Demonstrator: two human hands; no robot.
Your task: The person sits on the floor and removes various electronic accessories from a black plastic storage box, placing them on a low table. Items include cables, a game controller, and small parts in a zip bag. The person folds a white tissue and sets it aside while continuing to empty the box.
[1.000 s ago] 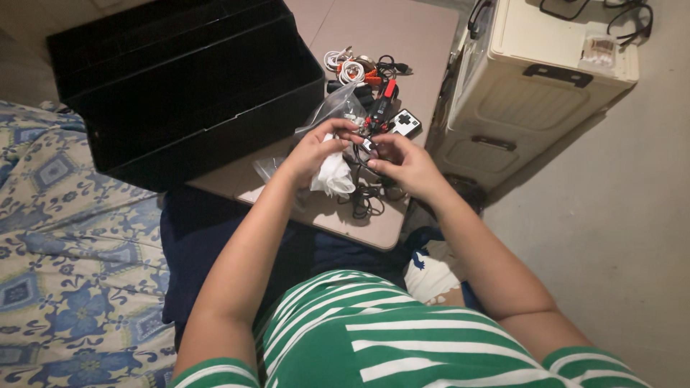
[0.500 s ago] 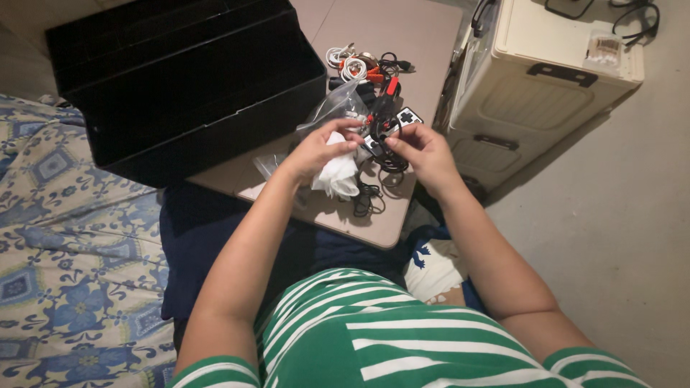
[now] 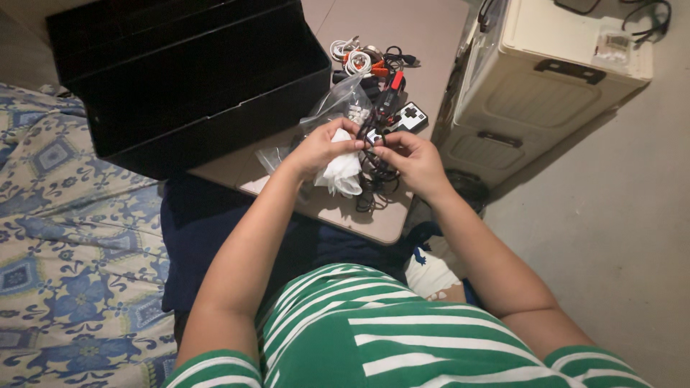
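Black cable: a thin dark cord (image 3: 375, 167) held up between both hands just above the near edge of the surface (image 3: 424, 43), its loose loops trailing down onto the top below.
Left hand: the left hand (image 3: 321, 147) is closed on a crumpled white cloth (image 3: 341, 172), with its fingertips pinching the cable where the cloth meets it.
Right hand: the right hand (image 3: 410, 156) is closed, thumb and fingers pinching the cable close to the left hand's fingertips.
Behind the hands: a clear plastic bag (image 3: 338, 106) with small pale pieces in it, just beyond the left hand; a small white controller with a black cross pad (image 3: 409, 117) beside it; a heap of white, orange and black cables (image 3: 366, 61) further back.
Around: a black open box (image 3: 187, 72) covers the left of the surface; a cream plastic storage case (image 3: 546, 79) stands on the floor to the right; a blue patterned bedspread (image 3: 65, 230) lies to the left.
Risk, tangling: the hanging loops lie over other cords, so a pull could likely drag those along or tighten a knot.
Risk, edge: the slack sits near the surface's near edge, and a tug could probably slide it off toward the lap.
Risk, cloth: it hangs loosely from the left hand, so it may slip if that grip shifts to the cable.
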